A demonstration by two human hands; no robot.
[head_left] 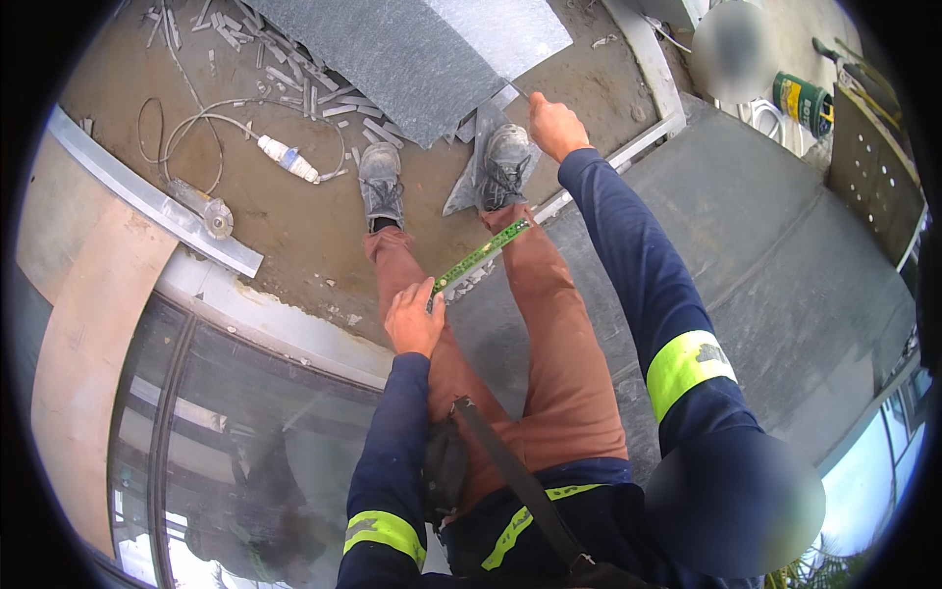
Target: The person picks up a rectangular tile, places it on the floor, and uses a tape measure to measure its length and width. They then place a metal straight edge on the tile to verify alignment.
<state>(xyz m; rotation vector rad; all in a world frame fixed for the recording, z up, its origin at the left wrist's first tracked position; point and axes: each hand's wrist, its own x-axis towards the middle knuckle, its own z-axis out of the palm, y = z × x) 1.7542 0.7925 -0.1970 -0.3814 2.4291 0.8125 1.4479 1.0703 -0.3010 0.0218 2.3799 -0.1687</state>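
My left hand (414, 318) is closed around the near end of a narrow, flat green measuring stick (483, 257), which slants up across my legs. Its kind is not certain: the face is green with small speckled marks. Beyond my right shoe (506, 162), my right hand (557, 128) is closed on a thin dark stick-like tool (517, 91), too small to name. The tool's tip is by the corner of a large grey stone slab (392, 59). A paler slab (515, 34) lies against it, and a pointed grey offcut (463, 191) is beside my right shoe.
Narrow cut stone strips (294, 79) litter the dirt at the far left. An angle grinder (204, 209) and a cable connector (287, 159) lie on the ground. Dark paving slabs (726, 255) stretch to the right, with a green bucket (800, 103) behind. Glass panels (265, 422) are at left.
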